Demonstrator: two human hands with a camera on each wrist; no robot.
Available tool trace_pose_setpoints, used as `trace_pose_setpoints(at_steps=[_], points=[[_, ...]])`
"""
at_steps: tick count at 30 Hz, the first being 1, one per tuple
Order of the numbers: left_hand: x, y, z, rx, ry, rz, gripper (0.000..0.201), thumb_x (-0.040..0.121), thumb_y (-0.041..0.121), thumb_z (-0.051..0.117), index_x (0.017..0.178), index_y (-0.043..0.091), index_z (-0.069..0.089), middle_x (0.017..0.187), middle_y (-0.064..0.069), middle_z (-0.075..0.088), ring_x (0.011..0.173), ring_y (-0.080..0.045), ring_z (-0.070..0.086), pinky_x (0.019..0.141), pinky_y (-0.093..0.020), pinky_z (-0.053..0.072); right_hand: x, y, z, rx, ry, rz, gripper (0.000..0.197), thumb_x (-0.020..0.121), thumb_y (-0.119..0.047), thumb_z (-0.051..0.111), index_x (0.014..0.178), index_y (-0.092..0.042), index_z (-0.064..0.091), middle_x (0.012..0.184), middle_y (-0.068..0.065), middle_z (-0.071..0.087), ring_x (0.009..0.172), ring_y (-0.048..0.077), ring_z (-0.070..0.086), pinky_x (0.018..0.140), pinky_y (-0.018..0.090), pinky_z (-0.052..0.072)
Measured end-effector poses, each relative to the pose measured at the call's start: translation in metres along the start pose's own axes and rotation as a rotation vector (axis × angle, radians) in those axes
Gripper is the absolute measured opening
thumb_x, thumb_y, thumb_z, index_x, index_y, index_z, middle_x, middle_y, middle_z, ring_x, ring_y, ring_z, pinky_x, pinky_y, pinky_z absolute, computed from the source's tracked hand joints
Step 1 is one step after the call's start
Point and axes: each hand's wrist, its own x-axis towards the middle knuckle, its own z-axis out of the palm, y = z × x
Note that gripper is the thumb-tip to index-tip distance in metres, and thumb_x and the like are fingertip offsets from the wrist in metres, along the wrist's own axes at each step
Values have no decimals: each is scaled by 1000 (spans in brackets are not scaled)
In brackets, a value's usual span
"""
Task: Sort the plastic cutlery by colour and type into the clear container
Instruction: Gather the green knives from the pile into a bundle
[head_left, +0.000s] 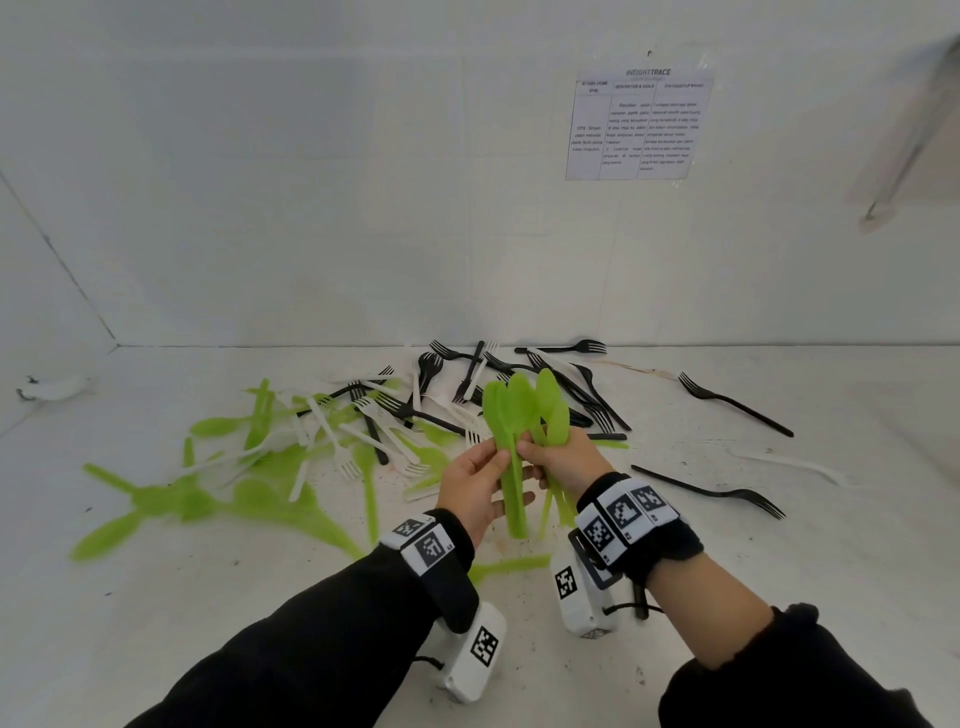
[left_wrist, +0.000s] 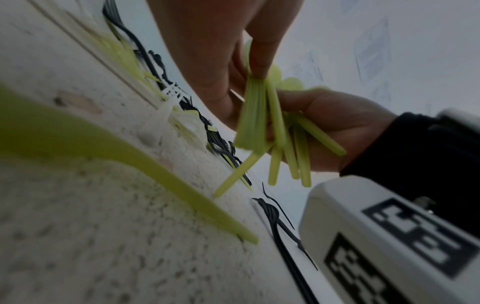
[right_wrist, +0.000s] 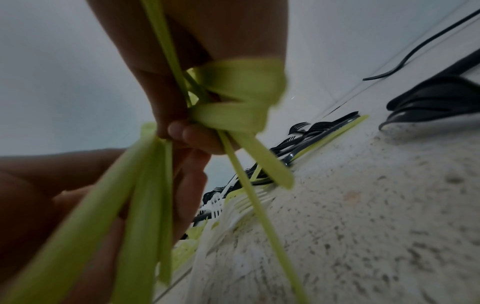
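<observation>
Both hands meet above the bench (head_left: 675, 597), each clutching green spoons (head_left: 511, 410) upright, bowls up. The left hand (head_left: 475, 491) curls round a tight bundle of handles; the right hand (head_left: 563, 460), touching it, grips a looser fan whose handles splay out below the fingers. Behind the hands lies the pile (head_left: 405, 410): black forks, white forks and green pieces tangled together. More green spoons (head_left: 208, 499) lie left of the pile, blurred. Single black forks (head_left: 735, 405) sit right of the pile, well apart. A printed sheet (head_left: 639, 127) hangs on the wall above the pile.
</observation>
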Motion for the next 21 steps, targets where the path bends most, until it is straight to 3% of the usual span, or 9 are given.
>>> trace_pose_setpoints(at_steps=[3,7,9,11,15,18,21], points=[[-2,0,3,11,19,18,22,97,6,45,100,16,65,89,-7,69,76,-20,67,73,-40,59,-4,-2,5,-67,6,-32,23,90,-7,55,68,-15,54,57,-2,51,42,5,47,44,18,38],[-4,1,8,-61,22,-6,24,98,9,43,105,14,65,91,-5,69,77,-17,64,81,-45,55,-3,1,12,-198,90,-116,22,85,-15,58,65,-20,51,65,0,55,66,19,55,67,33,48],[-4,2,10,-108,34,-26,24,99,9,40,105,11,63,90,-6,67,77,-19,61,81,-47,53,-2,1,12,-210,103,-117,23,84,-15,57,64,-21,49,65,-1,54,69,21,54,73,37,50],[-5,2,11,-124,36,-32,21,99,11,41,107,9,61,90,-6,66,78,-19,61,80,-46,53,-2,2,12,-233,102,-124,23,85,-16,57,64,-21,47,64,-3,51,68,20,52,72,36,47],[-5,-1,10,-157,32,-45,18,98,10,44,99,13,62,88,-6,67,78,-19,63,69,-40,56,-3,2,12,-263,107,-143,24,86,-16,56,65,-22,46,64,-5,50,62,12,48,59,24,40],[-2,-4,8,-172,51,-54,17,97,10,46,97,12,63,82,-4,69,70,-16,66,61,-34,56,-2,0,12,-230,94,-121,23,87,-16,57,66,-22,49,65,-4,52,65,15,51,65,28,43],[0,-6,4,-166,76,-50,16,97,8,47,97,10,63,79,-2,71,67,-14,68,57,-31,57,0,-3,9,-207,91,-110,25,86,-14,57,63,-20,49,59,-3,48,56,14,44,59,29,37]])
